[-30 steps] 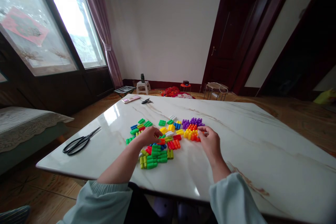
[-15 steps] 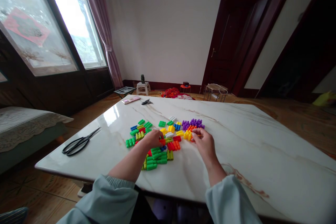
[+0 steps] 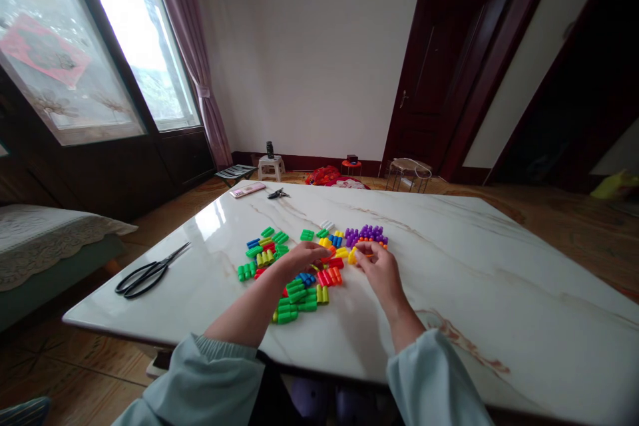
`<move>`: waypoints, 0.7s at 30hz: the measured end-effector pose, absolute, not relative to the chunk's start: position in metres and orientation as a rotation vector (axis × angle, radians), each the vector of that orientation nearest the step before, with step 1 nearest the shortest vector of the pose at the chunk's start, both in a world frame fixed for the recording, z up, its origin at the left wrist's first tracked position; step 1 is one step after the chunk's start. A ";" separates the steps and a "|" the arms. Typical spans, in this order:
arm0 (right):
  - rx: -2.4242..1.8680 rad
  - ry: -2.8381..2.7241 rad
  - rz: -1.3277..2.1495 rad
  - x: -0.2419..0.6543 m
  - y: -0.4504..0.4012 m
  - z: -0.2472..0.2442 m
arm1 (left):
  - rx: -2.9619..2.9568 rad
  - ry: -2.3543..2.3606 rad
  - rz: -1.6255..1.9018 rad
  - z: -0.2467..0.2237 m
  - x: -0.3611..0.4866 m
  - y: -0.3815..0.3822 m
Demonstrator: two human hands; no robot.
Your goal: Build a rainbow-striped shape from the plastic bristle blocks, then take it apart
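Note:
My left hand (image 3: pixel 303 261) is closed at the fingertips on an orange plastic building block (image 3: pixel 330 252), which my fingers partly cover. Opposite it, my right hand (image 3: pixel 380 270) pinches a yellow building block (image 3: pixel 352 255); an orange piece shows behind its fingers. Between and below the hands lie red blocks (image 3: pixel 329 277) and blue blocks (image 3: pixel 305 278). Green blocks (image 3: pixel 295 299) form a heap nearest me, and more green blocks (image 3: pixel 246 271) are scattered left of my left hand. Just beyond my right hand sits a cluster of purple blocks (image 3: pixel 368 234).
All of this rests on a white marble-patterned table (image 3: pixel 449 259). Black scissors (image 3: pixel 150 274) lie at the left, their tips pointing away. Toward the far edge are a pink phone (image 3: pixel 248 190) and a small black tool (image 3: pixel 278 194). Low stools (image 3: pixel 271 166) stand beyond.
My left hand has moved right with the orange block, closer to my right hand. My right hand has shifted slightly left and turned the yellow block.

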State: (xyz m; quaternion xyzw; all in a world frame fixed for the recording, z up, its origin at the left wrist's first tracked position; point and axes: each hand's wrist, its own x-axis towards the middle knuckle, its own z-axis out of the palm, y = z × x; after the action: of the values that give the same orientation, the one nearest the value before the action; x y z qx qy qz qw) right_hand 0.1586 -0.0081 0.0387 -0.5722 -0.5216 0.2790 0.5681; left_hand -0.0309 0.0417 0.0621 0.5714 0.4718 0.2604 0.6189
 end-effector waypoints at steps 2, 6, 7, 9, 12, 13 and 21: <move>-1.284 -1.325 0.701 0.153 -0.009 0.040 | 1.276 0.992 0.574 0.062 -0.027 0.040; -1.212 -1.489 0.668 0.146 -0.011 0.043 | 1.293 0.928 0.511 0.061 -0.022 0.040; -1.212 -1.508 0.651 0.146 -0.011 0.044 | 1.304 0.931 0.506 0.061 -0.020 0.040; -1.228 -1.528 0.623 0.145 -0.011 0.044 | 1.329 0.938 0.512 0.061 -0.018 0.040; -1.267 -1.548 0.586 0.146 -0.011 0.042 | 1.362 0.966 0.540 0.059 -0.015 0.041; -1.286 -1.552 0.578 0.147 -0.010 0.041 | 1.368 0.979 0.552 0.058 -0.014 0.042; -1.802 -1.492 0.368 0.162 -0.009 0.038 | 1.951 1.189 0.476 0.040 -0.023 0.053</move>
State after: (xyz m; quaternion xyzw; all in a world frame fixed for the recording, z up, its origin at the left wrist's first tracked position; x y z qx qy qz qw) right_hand 0.1622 -0.0090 0.0375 -0.7047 -0.5834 0.1440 0.3772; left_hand -0.0226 0.0528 0.0397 0.7688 0.4684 0.1874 0.3931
